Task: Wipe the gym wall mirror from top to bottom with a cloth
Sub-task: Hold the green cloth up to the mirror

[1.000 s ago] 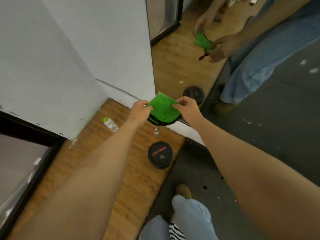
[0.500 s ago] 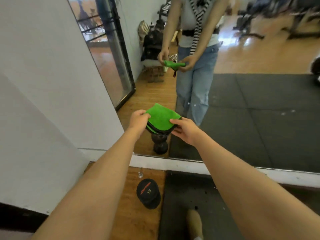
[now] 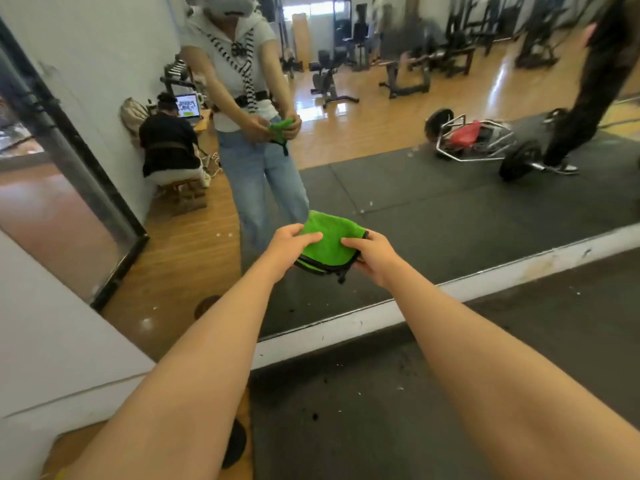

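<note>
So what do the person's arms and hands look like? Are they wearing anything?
The left arm and right arm are bare, with no sleeves in view. The left hand and right hand wear no gloves, watch or bracelet. The mirror reflects a white short-sleeved top.

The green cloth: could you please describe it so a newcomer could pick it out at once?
Start at the large wall mirror above the white baseboard. In front of its lower edge, the left hand and right hand grip a folded bright green cloth with dark edging between them. It is the only bright green thing this side of the glass.
</note>
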{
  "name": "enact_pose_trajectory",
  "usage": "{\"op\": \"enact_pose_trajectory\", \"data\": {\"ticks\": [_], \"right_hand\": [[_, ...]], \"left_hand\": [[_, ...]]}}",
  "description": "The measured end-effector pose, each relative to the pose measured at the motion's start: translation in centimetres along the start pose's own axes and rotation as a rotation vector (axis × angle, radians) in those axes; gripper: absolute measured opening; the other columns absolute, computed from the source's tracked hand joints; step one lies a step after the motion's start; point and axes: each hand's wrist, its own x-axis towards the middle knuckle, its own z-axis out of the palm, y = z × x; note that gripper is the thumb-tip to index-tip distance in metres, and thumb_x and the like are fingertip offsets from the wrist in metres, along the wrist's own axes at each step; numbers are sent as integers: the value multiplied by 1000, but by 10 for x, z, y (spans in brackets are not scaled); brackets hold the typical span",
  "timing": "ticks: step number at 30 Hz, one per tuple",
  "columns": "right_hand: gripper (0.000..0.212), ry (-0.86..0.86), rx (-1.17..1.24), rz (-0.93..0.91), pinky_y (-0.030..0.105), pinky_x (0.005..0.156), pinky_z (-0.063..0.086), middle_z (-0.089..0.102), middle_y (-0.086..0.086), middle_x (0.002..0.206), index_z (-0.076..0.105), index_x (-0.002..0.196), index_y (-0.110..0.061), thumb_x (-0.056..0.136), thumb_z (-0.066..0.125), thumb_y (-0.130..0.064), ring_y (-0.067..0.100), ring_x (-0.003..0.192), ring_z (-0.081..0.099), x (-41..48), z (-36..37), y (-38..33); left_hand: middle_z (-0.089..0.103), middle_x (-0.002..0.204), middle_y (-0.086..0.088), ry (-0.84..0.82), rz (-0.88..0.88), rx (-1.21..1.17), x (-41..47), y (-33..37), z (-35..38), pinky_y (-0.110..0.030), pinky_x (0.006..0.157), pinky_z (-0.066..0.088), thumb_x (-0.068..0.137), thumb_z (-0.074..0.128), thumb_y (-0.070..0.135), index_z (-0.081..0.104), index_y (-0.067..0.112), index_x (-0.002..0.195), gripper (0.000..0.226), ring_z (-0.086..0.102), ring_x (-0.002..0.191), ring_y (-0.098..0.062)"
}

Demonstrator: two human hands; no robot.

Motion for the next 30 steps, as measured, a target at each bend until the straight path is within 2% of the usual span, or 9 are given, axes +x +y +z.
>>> {"op": "enact_pose_trajectory", "data": {"ticks": [3, 6, 9, 13, 16, 18, 21, 25, 30], "right_hand": [[20, 108, -36, -12, 19, 55, 54, 68, 5, 95, 61, 108, -12, 93, 59, 1, 12, 79, 65, -25, -93, -16], [18, 204, -63, 16, 19, 55, 54, 70, 3, 95, 63, 100, -17, 92, 63, -1, 11, 77, 66, -57, -197, -27], [22, 328, -124, 39, 15, 48, 49, 68, -5, 88, 60, 97, -23, 91, 65, -2, 5, 70, 64, -97, -290, -37], [21, 504, -200, 69, 18, 50, 50, 64, -1, 83, 58, 96, -17, 91, 62, 3, 5, 59, 62, -138, -392, -40], [34, 674, -363, 106, 21, 59, 48, 63, 10, 100, 55, 121, -4, 90, 67, -2, 17, 80, 61, -159, -458, -34], [46, 761, -524, 176, 28, 73, 45, 61, 10, 113, 49, 133, -10, 91, 66, -14, 22, 97, 57, -176, -495, -31], [47, 844, -745, 255, 34, 91, 46, 54, 11, 129, 44, 139, -15, 94, 59, -20, 28, 115, 53, -200, -542, -31], [47, 886, -1072, 321, 36, 101, 38, 47, 10, 140, 41, 143, -16, 97, 52, -19, 28, 129, 43, -211, -591, -37], [53, 924, -1307, 265, 33, 112, 23, 37, -1, 153, 37, 147, -20, 96, 49, -16, 20, 142, 29, -191, -655, -58]], "left_hand": [[67, 95, -6, -121, 38, 50, 1, 10, 100, -11, 63, 51, 91, 65, -3, 64, 5, 111, 22, 67, 74, -10], [66, 94, -6, -236, 41, 81, -1, 13, 212, -18, 69, 51, 91, 64, -5, 61, 9, 104, 19, 62, 87, -19], [63, 87, -1, -346, 56, 87, -9, 13, 319, -12, 62, 49, 91, 62, -8, 58, 8, 104, 21, 60, 80, -14], [62, 95, -9, -482, 34, 150, -30, 14, 434, -29, 75, 48, 92, 60, -6, 55, 8, 100, 17, 60, 86, -21], [59, 98, -11, -501, 67, 277, -39, 19, 497, -30, 77, 42, 93, 57, -3, 51, 9, 102, 16, 57, 93, -25], [61, 105, -16, -506, 138, 408, -42, 21, 533, -34, 82, 44, 93, 53, 0, 51, 9, 108, 18, 60, 103, -32], [62, 119, -23, -514, 310, 692, -44, 28, 580, -42, 90, 47, 95, 50, 9, 47, 8, 124, 29, 58, 111, -41], [61, 125, -20, -550, 551, 1026, -38, 38, 634, -41, 86, 43, 100, 44, 16, 42, 11, 138, 39, 57, 115, -41], [64, 117, -13, -594, 828, 1258, -5, 52, 702, -34, 73, 35, 100, 40, 18, 47, 12, 130, 32, 62, 106, -36]]}}
